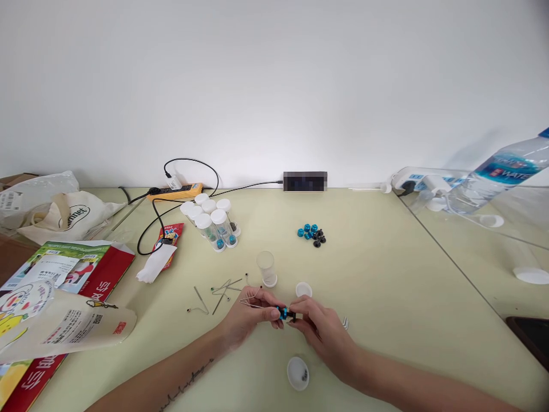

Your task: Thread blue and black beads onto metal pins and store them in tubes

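Observation:
My left hand (249, 320) pinches a small blue part (282, 312), and a bent metal wire (251, 301) juts out above its fingers. Closed fingers of my right hand (323, 329) grip a small black part (292, 316) against the blue one. Whether the two are joined cannot be made out. A clear open tube (266, 268) stands just beyond my hands, beside a white cap (303, 289). Nearer to me, a white cap (295, 366) holds tiny dark pieces. Several bent wires (221, 293) lie left of my left hand.
Blue knobs (307, 230) and black pieces (318, 237) are grouped farther back. White-capped tubes (210, 220) stand at back left, near an orange power strip (180, 191) with cables. Small L-shaped metal keys (345, 323) lie right of my right hand. A water bottle (501, 171) leans at right.

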Tool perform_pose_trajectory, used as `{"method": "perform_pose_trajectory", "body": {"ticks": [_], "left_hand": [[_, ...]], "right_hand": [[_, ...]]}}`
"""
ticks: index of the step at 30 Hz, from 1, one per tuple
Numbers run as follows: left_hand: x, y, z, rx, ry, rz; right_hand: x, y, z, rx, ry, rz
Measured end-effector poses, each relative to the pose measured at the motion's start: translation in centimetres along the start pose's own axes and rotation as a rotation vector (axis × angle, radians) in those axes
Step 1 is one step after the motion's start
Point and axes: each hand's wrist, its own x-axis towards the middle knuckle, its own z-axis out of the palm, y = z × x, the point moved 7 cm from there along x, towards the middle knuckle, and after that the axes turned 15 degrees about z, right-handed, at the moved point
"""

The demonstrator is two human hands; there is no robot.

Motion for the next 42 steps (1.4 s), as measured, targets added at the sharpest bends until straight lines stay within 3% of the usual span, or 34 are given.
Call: {"method": "perform_pose_trajectory", "body": {"ticks": [8, 15, 22, 27, 34, 39, 42], "left_hand": [[-0.11, 0.29, 0.53, 0.001, -0.046, 0.012], [0.06, 0.08, 0.03, -0.005, 0.003, 0.003], [-0.08, 0.12, 0.49, -0.018, -0.047, 0.008], [0.06, 0.1, 0.07, -0.038, -0.012, 0.022], [-0.01, 0.19, 0.51, -0.039, -0.054, 0.021], [0.08, 0.12, 0.06, -0.03, -0.016, 0.016], [0.06, 0.1, 0.2, -0.035, -0.032, 0.012]], "right_hand": [[0.17, 0.37, 0.14, -0.047, -0.098, 0.086], [0.14, 0.66, 0.22, -0.048, -0.014, 0.067], [0.19, 0.49, 0.27, -0.036, -0.105, 0.08], [0.16, 0.61, 0.13, -0.043, -0.028, 0.089], [0.23, 0.3, 0.21, -0.057, -0.103, 0.062], [0.25, 0.54, 0.1, -0.048, -0.031, 0.07], [0.18, 0.43, 0.27, -0.039, -0.058, 0.057]]}}
